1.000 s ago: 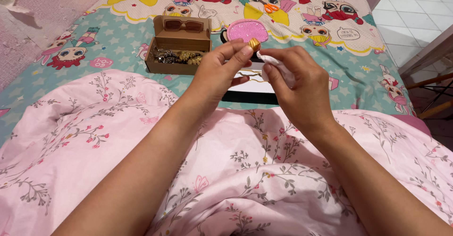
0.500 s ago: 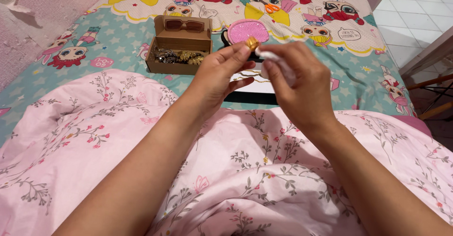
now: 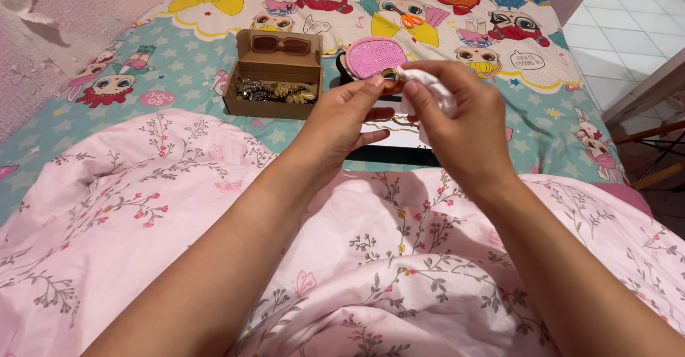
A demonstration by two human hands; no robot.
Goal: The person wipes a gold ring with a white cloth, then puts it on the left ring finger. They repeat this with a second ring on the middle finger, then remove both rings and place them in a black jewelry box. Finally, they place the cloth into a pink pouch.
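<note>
My left hand [image 3: 342,118] pinches a small gold ring [image 3: 389,76] between thumb and forefinger. My right hand [image 3: 460,128] holds a white cloth [image 3: 432,89] pressed against the ring. Both hands hover above a white board with black edge [image 3: 391,141] that carries thin gold chains. Behind the ring lies a pink glittery round case [image 3: 375,56].
A brown cardboard box [image 3: 273,78] with several pieces of jewellery and a pair of pink sunglasses [image 3: 277,43] in its lid stands at the left on a cartoon-print bedsheet [image 3: 178,64]. A pink floral blanket [image 3: 371,257] covers my lap. Tiled floor and wooden furniture are at the right.
The cloth in my right hand has moved onto the ring, covering part of it. The view shifted slightly, with both hands a little farther forward.
</note>
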